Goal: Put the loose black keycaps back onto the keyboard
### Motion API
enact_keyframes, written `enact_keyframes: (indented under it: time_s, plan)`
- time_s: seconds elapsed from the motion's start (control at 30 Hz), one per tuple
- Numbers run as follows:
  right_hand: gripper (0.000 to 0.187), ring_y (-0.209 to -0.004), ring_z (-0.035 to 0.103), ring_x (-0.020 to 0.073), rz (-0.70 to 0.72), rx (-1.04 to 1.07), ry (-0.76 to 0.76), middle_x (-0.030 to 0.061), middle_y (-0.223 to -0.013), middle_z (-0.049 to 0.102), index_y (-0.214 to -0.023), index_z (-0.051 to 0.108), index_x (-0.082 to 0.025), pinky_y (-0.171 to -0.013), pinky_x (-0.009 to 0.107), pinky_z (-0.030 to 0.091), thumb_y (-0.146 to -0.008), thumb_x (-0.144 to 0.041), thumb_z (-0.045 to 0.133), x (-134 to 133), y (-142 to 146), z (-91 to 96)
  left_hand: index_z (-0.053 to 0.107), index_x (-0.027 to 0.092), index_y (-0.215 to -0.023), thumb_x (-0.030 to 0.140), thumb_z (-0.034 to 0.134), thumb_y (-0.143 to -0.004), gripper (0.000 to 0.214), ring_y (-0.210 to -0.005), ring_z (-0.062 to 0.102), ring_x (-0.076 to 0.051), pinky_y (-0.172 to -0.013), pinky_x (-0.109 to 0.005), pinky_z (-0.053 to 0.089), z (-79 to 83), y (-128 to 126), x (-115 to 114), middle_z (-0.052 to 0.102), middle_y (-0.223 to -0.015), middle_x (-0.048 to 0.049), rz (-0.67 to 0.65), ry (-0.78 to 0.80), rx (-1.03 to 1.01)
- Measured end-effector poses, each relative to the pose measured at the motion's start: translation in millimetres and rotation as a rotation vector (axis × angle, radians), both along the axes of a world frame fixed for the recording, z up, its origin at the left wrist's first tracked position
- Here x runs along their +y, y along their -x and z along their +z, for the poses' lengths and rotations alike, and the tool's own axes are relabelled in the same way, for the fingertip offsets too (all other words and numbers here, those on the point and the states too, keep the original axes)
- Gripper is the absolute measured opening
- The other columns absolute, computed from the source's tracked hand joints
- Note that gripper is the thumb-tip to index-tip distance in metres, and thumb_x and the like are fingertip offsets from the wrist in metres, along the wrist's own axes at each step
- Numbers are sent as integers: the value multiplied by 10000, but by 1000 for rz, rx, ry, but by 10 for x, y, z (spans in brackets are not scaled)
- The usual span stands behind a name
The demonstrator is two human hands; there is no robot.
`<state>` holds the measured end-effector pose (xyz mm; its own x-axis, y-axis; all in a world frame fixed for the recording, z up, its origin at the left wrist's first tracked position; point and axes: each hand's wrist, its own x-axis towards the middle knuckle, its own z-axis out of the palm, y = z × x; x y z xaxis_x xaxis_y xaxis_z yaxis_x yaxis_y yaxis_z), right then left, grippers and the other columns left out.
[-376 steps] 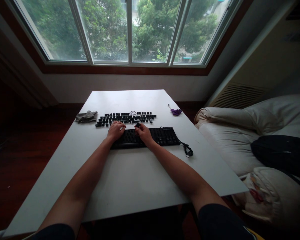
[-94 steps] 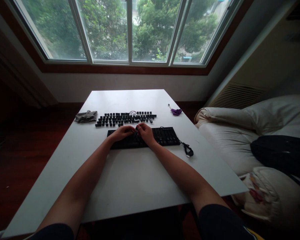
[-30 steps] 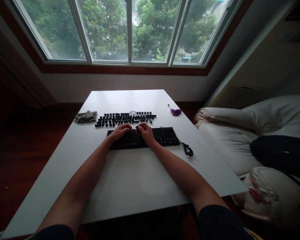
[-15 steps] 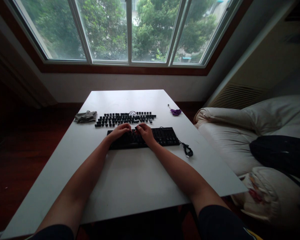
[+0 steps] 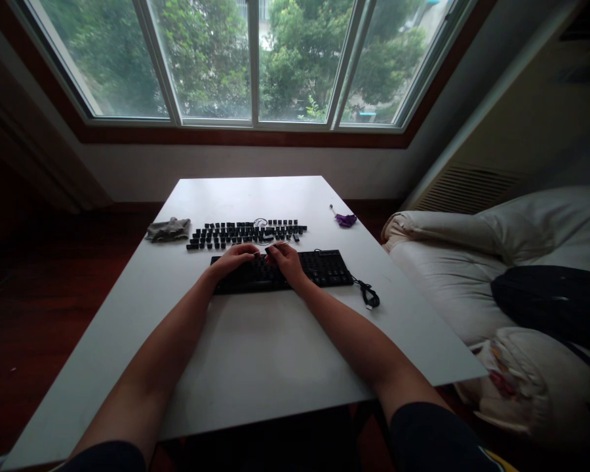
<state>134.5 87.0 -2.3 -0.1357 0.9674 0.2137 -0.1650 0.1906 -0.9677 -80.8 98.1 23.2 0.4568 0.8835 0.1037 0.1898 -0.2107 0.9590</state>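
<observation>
Apparently I'm working on one cap [image 5: 268,250]: my right hand [image 5: 286,258] pinches it over the keyboard [image 5: 327,269], near my left hand [image 5: 236,257] (whether that grips anything, I can't tell). Loose caps [image 5: 231,233] lie beyond; the next move seems to call for light precision.

Over a long black keyboard [image 5: 324,267] on a flat white table [image 5: 260,367], a small dark piece [image 5: 269,250] is pinched by the bare right hand [image 5: 285,258]; the bare left hand [image 5: 236,257] is held just beside (grip unclear). Small black keycaps [image 5: 244,233] are laid out beyond, a crumpled grey cloth [image 5: 169,229] at left.
</observation>
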Motion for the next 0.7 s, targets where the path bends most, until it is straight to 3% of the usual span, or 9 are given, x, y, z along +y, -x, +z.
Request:
enact_keyframes:
  time_s: [0.4, 0.7]
  plan:
    - [363, -619, 654, 172, -15, -109, -67, 2, -716, 695, -913, 635, -230, -630, 300, 534, -806, -572, 688, -9, 22, -19, 734, 176, -1011, 394, 605, -855, 298, -870, 624, -194, -872, -323, 492, -60, -57, 40, 719, -938, -33, 39, -100, 59]
    - [340, -629, 655, 175, -8, -115, -107, 5, -735, 701, -913, 622, -229, -639, 308, 543, -834, -557, 669, 16, 21, -54, 734, 184, -1003, 412, 587, -896, 291, -936, 629, -222, -918, -342, 484, -118, -90, 53, 720, -976, -50, 18, -247, 160]
